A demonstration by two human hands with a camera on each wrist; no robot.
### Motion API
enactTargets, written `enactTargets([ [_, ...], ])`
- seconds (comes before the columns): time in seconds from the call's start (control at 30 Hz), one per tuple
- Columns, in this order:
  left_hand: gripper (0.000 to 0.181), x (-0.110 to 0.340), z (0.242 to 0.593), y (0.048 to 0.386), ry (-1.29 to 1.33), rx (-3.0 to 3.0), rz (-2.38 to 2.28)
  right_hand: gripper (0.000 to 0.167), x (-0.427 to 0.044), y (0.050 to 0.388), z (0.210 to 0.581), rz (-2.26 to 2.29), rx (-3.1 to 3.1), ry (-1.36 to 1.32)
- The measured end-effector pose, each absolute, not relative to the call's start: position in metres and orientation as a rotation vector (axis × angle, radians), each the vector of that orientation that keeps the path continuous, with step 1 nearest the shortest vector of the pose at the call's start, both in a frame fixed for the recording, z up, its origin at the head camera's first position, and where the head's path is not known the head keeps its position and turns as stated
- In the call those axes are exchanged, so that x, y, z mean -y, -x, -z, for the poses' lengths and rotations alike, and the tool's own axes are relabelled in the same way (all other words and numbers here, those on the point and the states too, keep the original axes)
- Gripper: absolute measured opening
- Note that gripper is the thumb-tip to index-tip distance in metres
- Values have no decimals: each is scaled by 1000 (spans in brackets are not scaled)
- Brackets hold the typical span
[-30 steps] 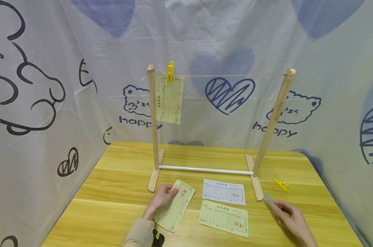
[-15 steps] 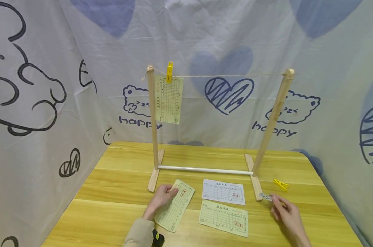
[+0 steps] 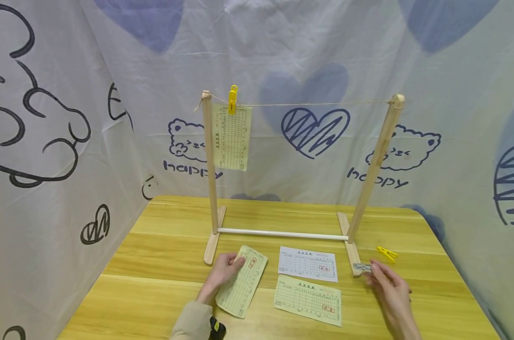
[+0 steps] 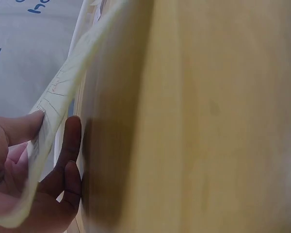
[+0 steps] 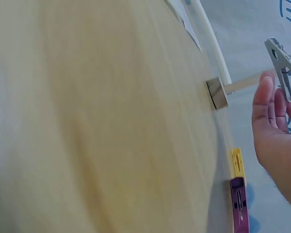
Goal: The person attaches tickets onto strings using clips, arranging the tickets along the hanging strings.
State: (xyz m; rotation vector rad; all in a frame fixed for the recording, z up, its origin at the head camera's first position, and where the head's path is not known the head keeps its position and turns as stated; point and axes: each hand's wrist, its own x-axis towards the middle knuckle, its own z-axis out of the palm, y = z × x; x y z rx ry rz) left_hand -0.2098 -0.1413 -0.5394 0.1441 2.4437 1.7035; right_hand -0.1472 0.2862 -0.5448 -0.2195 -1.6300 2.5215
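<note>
My left hand (image 3: 224,274) pinches a pale yellow printed slip (image 3: 247,283) near its left edge, just over the table. In the left wrist view the slip (image 4: 58,97) curves between the thumb and the fingers. My right hand (image 3: 390,289) holds a grey clothespin (image 3: 361,267) over the front of the rack's right foot; in the right wrist view this clothespin (image 5: 281,68) is raised off the table. Between the hands a white slip (image 3: 308,264) and another yellow slip (image 3: 308,302) lie flat.
A wooden rack with a left post (image 3: 210,165), a right post (image 3: 376,165) and a string (image 3: 304,104) stands behind. A yellow clothespin (image 3: 233,99) clips one slip (image 3: 233,141) there. Beyond my right hand lie a yellow clothespin (image 3: 386,253) and a purple clothespin (image 5: 239,206).
My right hand has moved slightly left and up, and the grey clothespin has turned to point left. The left hand's slip has shifted a little and bent.
</note>
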Motion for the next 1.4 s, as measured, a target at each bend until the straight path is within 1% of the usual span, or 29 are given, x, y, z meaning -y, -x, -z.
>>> enactTargets([
  [0.13, 28, 141, 540, 210, -136, -2405, -1756, 20, -280, 149, 539, -2545, 1547, 339],
  [0.27, 31, 141, 538, 208, -136, -2379, -1809, 20, -276, 150, 535, -2556, 1494, 378],
  [0.5, 34, 139, 535, 208, -118, -2308, -1917, 21, -270, 152, 532, -2567, 1455, 302],
  [0.83, 31, 131, 521, 210, -22, -2283, -2092, 24, -264, 154, 527, -2593, 1334, 151],
  [1.0, 28, 128, 517, 212, 22, -2313, -2139, 23, -261, 156, 525, -2565, 1360, 148],
  [1.4, 30, 119, 502, 215, 35, -2269, -2270, 23, -253, 158, 517, -2566, 1335, 105],
])
